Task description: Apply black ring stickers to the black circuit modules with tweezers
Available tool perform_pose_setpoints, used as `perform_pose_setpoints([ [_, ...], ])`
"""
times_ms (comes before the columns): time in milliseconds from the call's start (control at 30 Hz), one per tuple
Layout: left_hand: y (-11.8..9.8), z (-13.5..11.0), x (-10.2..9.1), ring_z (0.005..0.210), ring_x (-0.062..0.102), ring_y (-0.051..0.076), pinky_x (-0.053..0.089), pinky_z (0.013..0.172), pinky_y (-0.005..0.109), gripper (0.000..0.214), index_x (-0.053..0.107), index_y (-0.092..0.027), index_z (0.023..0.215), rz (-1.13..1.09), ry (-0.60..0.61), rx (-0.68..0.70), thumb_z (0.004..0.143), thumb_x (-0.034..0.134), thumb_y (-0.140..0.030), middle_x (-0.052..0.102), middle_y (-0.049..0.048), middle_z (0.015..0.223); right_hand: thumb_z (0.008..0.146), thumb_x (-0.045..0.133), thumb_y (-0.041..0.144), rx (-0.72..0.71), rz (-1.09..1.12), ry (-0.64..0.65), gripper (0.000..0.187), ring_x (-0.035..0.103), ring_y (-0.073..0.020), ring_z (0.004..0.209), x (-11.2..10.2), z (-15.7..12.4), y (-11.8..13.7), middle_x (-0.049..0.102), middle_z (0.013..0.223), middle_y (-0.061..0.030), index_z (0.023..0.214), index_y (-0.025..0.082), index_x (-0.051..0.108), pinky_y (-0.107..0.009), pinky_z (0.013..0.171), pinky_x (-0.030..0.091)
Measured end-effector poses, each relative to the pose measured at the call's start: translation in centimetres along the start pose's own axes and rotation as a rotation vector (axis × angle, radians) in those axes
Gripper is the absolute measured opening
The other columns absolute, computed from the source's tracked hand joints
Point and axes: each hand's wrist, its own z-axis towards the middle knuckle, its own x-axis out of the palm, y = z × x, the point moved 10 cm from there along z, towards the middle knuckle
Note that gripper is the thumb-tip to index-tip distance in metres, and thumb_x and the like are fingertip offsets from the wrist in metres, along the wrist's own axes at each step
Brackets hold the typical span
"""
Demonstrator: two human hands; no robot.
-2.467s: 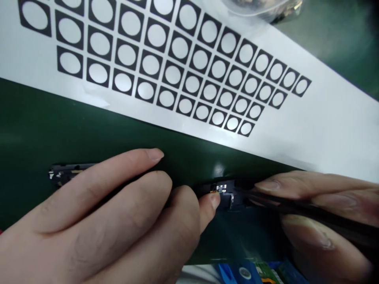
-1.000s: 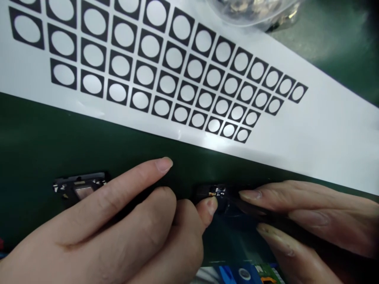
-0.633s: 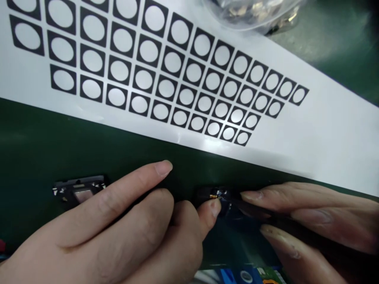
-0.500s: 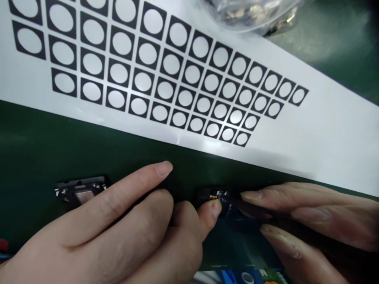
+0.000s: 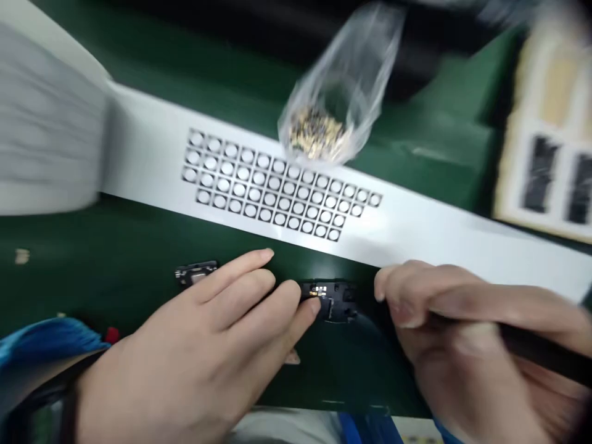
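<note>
My left hand (image 5: pixel 217 339) grips the left end of a small black electronic module (image 5: pixel 342 301) on the green work surface, with the thumb at its lower edge. Gold and silver contacts show near the thumb. To the right of the module and apart from it, my right hand (image 5: pixel 467 333) is closed around dark tweezers (image 5: pixel 546 354); their tips are hidden and the hand is partly blurred. A second black module (image 5: pixel 195 271) with a silvery patch lies beyond my left fingers, partly covered by them.
A white sheet (image 5: pixel 416 216) with rows of black squares around white circles crosses the green surface. On its far edge stands a clear bag (image 5: pixel 324 123) of small metal parts. A white tray (image 5: pixel 518 154) with black pieces is far right, and a grey-white object (image 5: pixel 46 123) far left.
The view has pulled back and shows more of the table. My right hand has drawn the tweezers away from the module to the right; my left hand still grips the module.
</note>
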Motion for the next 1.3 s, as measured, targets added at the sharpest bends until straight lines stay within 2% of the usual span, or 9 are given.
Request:
perform_pose_setpoints([
  [133, 0.2, 1.1, -0.7, 0.114, 0.059, 0.034, 0.051, 0.108, 0.059, 0.048, 0.059, -0.004, 0.14, 0.207, -0.092, 0.041, 0.102, 0.061, -0.033, 0.063, 0.0191, 0.125, 0.092, 0.067, 0.011, -0.285, -0.288, 0.038, 0.022, 0.073, -0.0244, 0.083, 1.8, 0.9, 2.8, 0.071, 0.095, -0.0093, 0.112, 0.021, 0.066, -0.035, 0.069, 0.063],
  [300, 1.6, 3.2, -0.1, 0.108, 0.057, 0.037, 0.051, 0.091, 0.059, 0.029, 0.066, -0.01, 0.113, 0.135, -0.015, -0.179, 0.101, 0.063, -0.037, 0.063, 0.0178, 0.119, 0.093, 0.073, 0.025, -0.246, -0.482, 0.072, 0.018, 0.069, -0.0276, 0.09, 3.2, 0.7, 1.5, 0.071, 0.102, -0.012, 0.109, 0.017, 0.072, -0.04, 0.073, 0.059],
  [433, 1.6, 4.2, -0.4, 0.104, 0.058, 0.036, 0.05, 0.093, 0.056, 0.016, 0.064, -0.011, 0.101, 0.029, -0.029, -0.26, 0.092, 0.072, -0.021, 0.065, 0.0154, 0.108, 0.091, 0.075, 0.025, -0.125, -0.37, 0.053, 0.008, 0.068, -0.0293, 0.091, 3.3, 0.6, 0.0, 0.072, 0.098, -0.0109, 0.097, 0.019, 0.074, -0.041, 0.078, 0.055],
  [567, 2.0, 4.7, -1.5, 0.091, 0.064, 0.028, 0.055, 0.087, 0.048, 0.015, 0.063, -0.014, 0.102, -0.166, -0.057, -0.31, 0.089, 0.065, -0.008, 0.068, 0.0095, 0.096, 0.089, 0.075, 0.021, -0.038, -0.209, 0.003, 0.005, 0.069, -0.0232, 0.077, 2.7, 0.4, -0.4, 0.073, 0.084, -0.0057, 0.091, 0.02, 0.07, -0.035, 0.071, 0.053],
  [700, 1.8, 5.7, -2.9, 0.095, 0.07, 0.021, 0.06, 0.087, 0.036, 0.022, 0.059, -0.016, 0.12, -0.461, -0.154, -0.364, 0.1, 0.052, -0.016, 0.072, 0.0088, 0.108, 0.098, 0.068, 0.031, 0.089, 0.043, -0.06, 0.014, 0.062, -0.0148, 0.056, 1.7, -0.3, -0.7, 0.068, 0.067, 0.0005, 0.09, 0.019, 0.067, -0.026, 0.055, 0.049],
  [900, 0.4, 7.0, -0.8, 0.064, 0.067, 0.014, 0.057, 0.057, 0.024, 0.02, 0.064, -0.013, 0.096, -0.894, -0.075, -0.442, 0.102, 0.051, -0.027, 0.073, 0.0044, 0.082, 0.102, 0.062, 0.041, 0.253, 0.329, -0.031, 0.028, 0.064, -0.0131, 0.052, 2.0, -1.1, -1.6, 0.07, 0.068, -0.002, 0.089, 0.016, 0.067, -0.022, 0.047, 0.052],
  [1033, 0.3, 6.5, -0.7, 0.087, 0.073, 0.013, 0.059, 0.077, 0.021, 0.017, 0.074, -0.016, 0.101, -1.056, -0.086, -0.401, 0.099, 0.056, -0.018, 0.079, 0.0027, 0.101, 0.094, 0.071, 0.033, 0.391, 0.45, 0.039, 0.018, 0.061, -0.0116, 0.049, 2.6, -1.6, -2.7, 0.066, 0.058, 0.0013, 0.086, 0.016, 0.069, -0.021, 0.051, 0.051],
  [1167, 0.8, 6.0, -1.3, 0.11, 0.072, 0.013, 0.055, 0.097, 0.019, 0.034, 0.073, -0.027, 0.122, -0.868, -0.103, -0.331, 0.099, 0.056, -0.011, 0.077, -0.0045, 0.121, 0.093, 0.07, 0.028, 0.452, 0.419, 0.155, 0.013, 0.059, -0.0117, 0.05, 3.1, -1.8, -3.2, 0.067, 0.056, 0.0008, 0.086, 0.017, 0.07, -0.022, 0.053, 0.048],
  [1300, 0.6, 6.0, -1.3, 0.115, 0.07, 0.011, 0.053, 0.099, 0.017, 0.035, 0.071, -0.031, 0.121, -0.778, -0.079, -0.291, 0.099, 0.054, -0.01, 0.076, -0.0096, 0.115, 0.094, 0.07, 0.031, 0.504, 0.374, 0.22, 0.017, 0.06, -0.0132, 0.05, 3.4, -2.0, -3.6, 0.069, 0.057, -0.0009, 0.083, 0.018, 0.07, -0.024, 0.052, 0.046],
])
